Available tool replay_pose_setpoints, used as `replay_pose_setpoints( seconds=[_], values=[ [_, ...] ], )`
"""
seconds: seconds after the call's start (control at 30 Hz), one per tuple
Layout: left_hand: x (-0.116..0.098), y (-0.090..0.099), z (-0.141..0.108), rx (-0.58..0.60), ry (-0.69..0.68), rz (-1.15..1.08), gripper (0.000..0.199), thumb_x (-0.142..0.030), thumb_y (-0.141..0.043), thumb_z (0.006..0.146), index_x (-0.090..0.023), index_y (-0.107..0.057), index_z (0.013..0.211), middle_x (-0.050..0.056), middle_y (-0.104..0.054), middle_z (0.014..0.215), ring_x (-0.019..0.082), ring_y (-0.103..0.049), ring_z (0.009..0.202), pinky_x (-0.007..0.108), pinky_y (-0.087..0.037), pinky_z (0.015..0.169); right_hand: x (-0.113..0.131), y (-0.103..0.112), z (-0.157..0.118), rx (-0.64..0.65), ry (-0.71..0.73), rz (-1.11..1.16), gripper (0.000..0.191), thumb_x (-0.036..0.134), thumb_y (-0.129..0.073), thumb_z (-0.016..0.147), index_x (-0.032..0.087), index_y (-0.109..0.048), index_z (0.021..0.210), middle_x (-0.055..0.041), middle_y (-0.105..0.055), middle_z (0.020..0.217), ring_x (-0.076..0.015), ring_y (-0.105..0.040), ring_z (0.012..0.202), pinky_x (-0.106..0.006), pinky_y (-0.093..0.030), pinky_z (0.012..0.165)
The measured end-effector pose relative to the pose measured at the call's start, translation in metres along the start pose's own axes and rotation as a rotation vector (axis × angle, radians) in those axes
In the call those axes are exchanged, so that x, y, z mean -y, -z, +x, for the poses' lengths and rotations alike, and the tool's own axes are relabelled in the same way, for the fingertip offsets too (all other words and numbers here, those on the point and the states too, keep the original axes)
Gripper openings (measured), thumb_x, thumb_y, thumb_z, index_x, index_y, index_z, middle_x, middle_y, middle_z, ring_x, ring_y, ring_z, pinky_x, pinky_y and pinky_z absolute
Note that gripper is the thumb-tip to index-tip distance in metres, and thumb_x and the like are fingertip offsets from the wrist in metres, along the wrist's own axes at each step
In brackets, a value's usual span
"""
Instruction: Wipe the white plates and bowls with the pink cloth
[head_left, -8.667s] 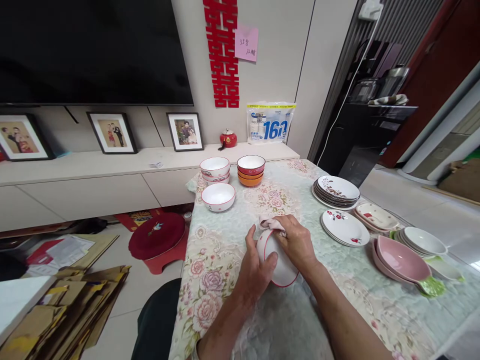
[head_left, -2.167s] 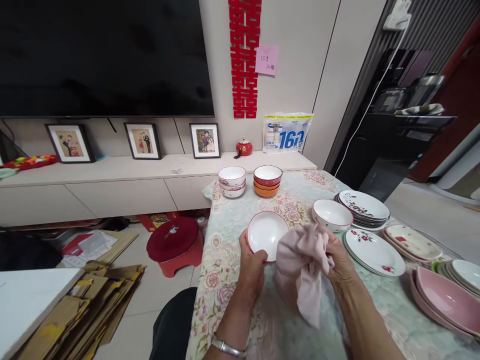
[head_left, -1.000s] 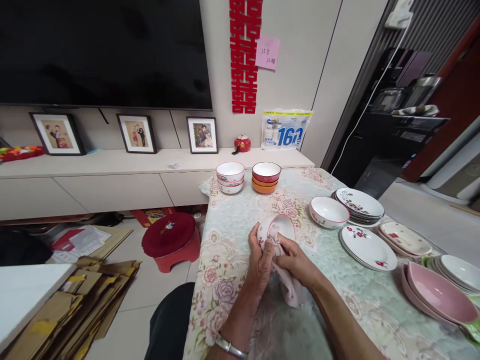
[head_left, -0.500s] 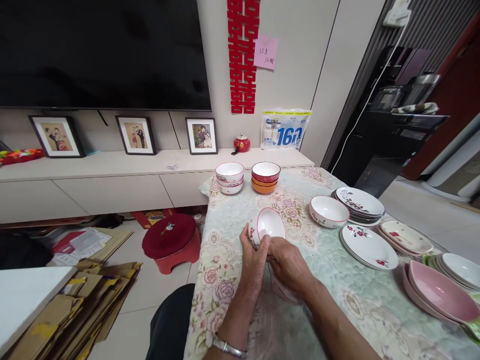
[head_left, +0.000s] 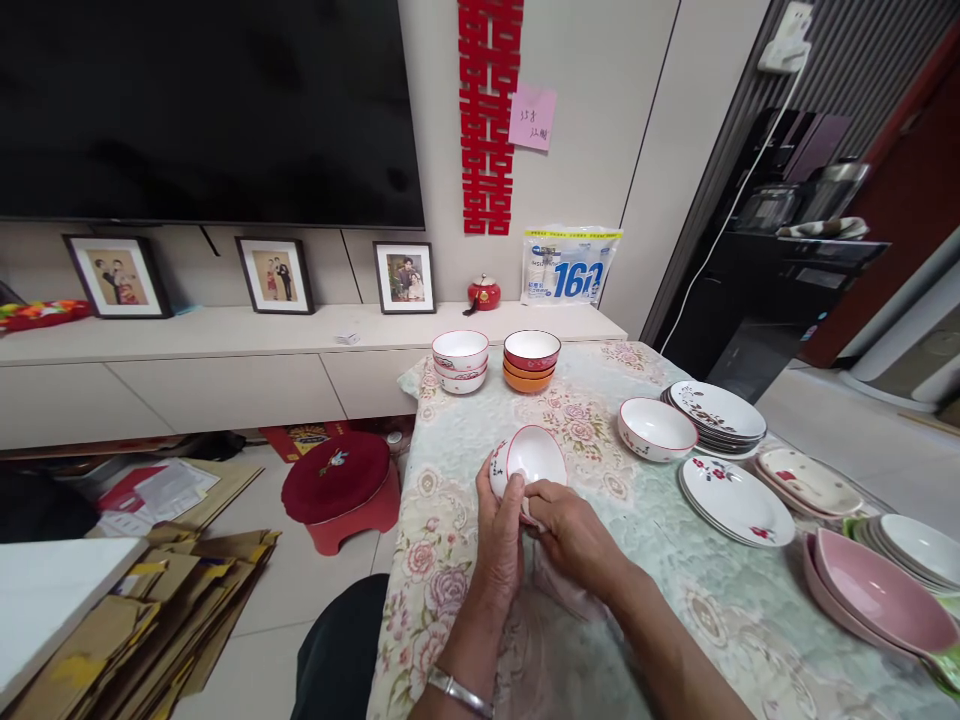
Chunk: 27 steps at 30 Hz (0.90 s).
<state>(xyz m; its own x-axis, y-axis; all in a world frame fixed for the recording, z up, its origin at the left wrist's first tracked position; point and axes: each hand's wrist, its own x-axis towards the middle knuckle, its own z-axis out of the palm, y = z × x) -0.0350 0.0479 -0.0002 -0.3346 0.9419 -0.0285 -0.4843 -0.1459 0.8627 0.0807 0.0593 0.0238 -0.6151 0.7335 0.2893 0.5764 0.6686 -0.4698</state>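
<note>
A white bowl (head_left: 537, 452) with a red rim and a red-and-dark floral pattern is held tilted above the table, its mouth facing me. My left hand (head_left: 498, 525) grips its left side, thumb over the rim. My right hand (head_left: 574, 525) is closed at the bowl's near rim, holding a pale pinkish cloth (head_left: 564, 590) that hangs below it, blurred. The fingertips of my right hand are partly hidden. Beyond the held bowl stand a stack of white bowls (head_left: 460, 362) and a stack of red and orange bowls (head_left: 530, 372).
On the right are a white bowl (head_left: 655, 440), dark-edged plates (head_left: 720, 412), flowered plates (head_left: 739, 505), rectangular dishes (head_left: 814, 480) and pink dishes (head_left: 885, 590). A red stool (head_left: 341, 490) and flattened cardboard (head_left: 157, 610) are on the left, below the flowered tablecloth's (head_left: 442, 560) edge.
The bowl has turned a little in my hands, showing a different part of its pattern. My right hand and the cloth have shifted slightly along the near rim.
</note>
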Motion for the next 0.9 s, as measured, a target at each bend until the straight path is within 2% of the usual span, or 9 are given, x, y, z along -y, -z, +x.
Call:
replay_pose_setpoints(
  seconds=[0.17,0.23,0.3,0.4,0.57,0.67,0.73,0.83,0.9],
  values=[
    [0.001,-0.005,0.0,0.017,-0.007,-0.032,0.068,-0.04,-0.07,0.076,-0.023,-0.042,0.135,0.011,-0.057,0.129,0.023,-0.059,0.113,0.035,-0.046,0.097,-0.007,0.002,-0.003,-0.049,-0.08,-0.251,0.033,-0.001,-0.043,0.081,0.022,-0.064,0.094,-0.006,-0.066,0.107,-0.0217,-0.054,0.11,-0.052,-0.02,0.109],
    [0.003,-0.005,0.0,0.024,-0.01,-0.028,0.07,-0.039,-0.07,0.076,-0.023,-0.039,0.136,0.012,-0.055,0.132,0.024,-0.058,0.115,0.035,-0.046,0.098,-0.005,-0.002,-0.003,-0.079,-0.099,-0.157,0.027,0.003,-0.045,0.083,0.021,-0.064,0.09,-0.005,-0.067,0.096,-0.0204,-0.057,0.1,-0.045,-0.031,0.103],
    [0.006,-0.005,0.0,0.034,-0.004,-0.024,0.074,-0.039,-0.07,0.076,-0.024,-0.034,0.139,0.013,-0.053,0.135,0.024,-0.057,0.118,0.036,-0.046,0.099,0.0,-0.007,-0.003,-0.12,-0.14,0.019,0.018,0.012,-0.048,0.086,0.02,-0.062,0.081,-0.0027,-0.066,0.083,-0.0177,-0.059,0.083,-0.032,-0.043,0.084],
    [0.008,-0.004,0.0,0.057,-0.001,-0.014,0.081,-0.039,-0.071,0.075,-0.024,-0.028,0.142,0.013,-0.052,0.136,0.026,-0.056,0.12,0.038,-0.045,0.1,0.008,-0.014,-0.001,-0.217,-0.202,0.269,0.019,0.023,-0.049,0.09,0.02,-0.061,0.076,0.0002,-0.062,0.075,-0.0147,-0.057,0.069,-0.024,-0.042,0.065],
    [0.003,-0.004,-0.003,0.05,0.035,-0.079,0.074,-0.041,-0.067,0.079,-0.025,-0.03,0.142,0.012,-0.053,0.136,0.025,-0.055,0.121,0.036,-0.045,0.1,0.008,-0.011,0.001,-0.172,-0.127,0.324,0.009,0.021,-0.054,0.087,0.02,-0.06,0.08,0.0007,-0.06,0.079,-0.0141,-0.056,0.072,-0.023,-0.041,0.066],
    [-0.001,-0.005,-0.004,0.063,0.051,-0.127,0.07,-0.041,-0.064,0.082,-0.025,-0.032,0.142,0.012,-0.055,0.133,0.024,-0.056,0.12,0.037,-0.045,0.1,0.0,-0.003,-0.001,-0.043,-0.029,0.152,0.009,0.014,-0.053,0.084,0.019,-0.06,0.082,-0.0022,-0.062,0.089,-0.016,-0.057,0.082,-0.025,-0.043,0.074],
    [-0.001,-0.005,-0.004,0.075,0.049,-0.131,0.069,-0.04,-0.064,0.082,-0.025,-0.033,0.142,0.012,-0.055,0.133,0.024,-0.057,0.118,0.037,-0.046,0.099,-0.005,0.001,-0.002,0.008,0.004,-0.003,0.017,0.008,-0.051,0.082,0.019,-0.062,0.087,-0.0048,-0.063,0.1,-0.0181,-0.057,0.094,-0.032,-0.041,0.089],
    [0.001,-0.006,-0.003,0.052,0.033,-0.1,0.07,-0.039,-0.067,0.08,-0.025,-0.035,0.14,0.012,-0.054,0.135,0.024,-0.056,0.119,0.037,-0.045,0.1,-0.009,0.004,-0.004,-0.002,-0.03,-0.166,0.025,0.004,-0.048,0.081,0.021,-0.063,0.091,-0.005,-0.065,0.105,-0.0195,-0.056,0.102,-0.046,-0.027,0.106],
    [0.003,-0.006,-0.003,0.05,0.027,-0.086,0.073,-0.038,-0.069,0.078,-0.024,-0.034,0.141,0.012,-0.053,0.136,0.025,-0.055,0.12,0.037,-0.045,0.1,-0.007,0.002,-0.005,-0.034,-0.073,-0.133,0.02,0.007,-0.049,0.083,0.02,-0.063,0.089,-0.004,-0.066,0.097,-0.0189,-0.058,0.097,-0.044,-0.031,0.103]
  ],
)
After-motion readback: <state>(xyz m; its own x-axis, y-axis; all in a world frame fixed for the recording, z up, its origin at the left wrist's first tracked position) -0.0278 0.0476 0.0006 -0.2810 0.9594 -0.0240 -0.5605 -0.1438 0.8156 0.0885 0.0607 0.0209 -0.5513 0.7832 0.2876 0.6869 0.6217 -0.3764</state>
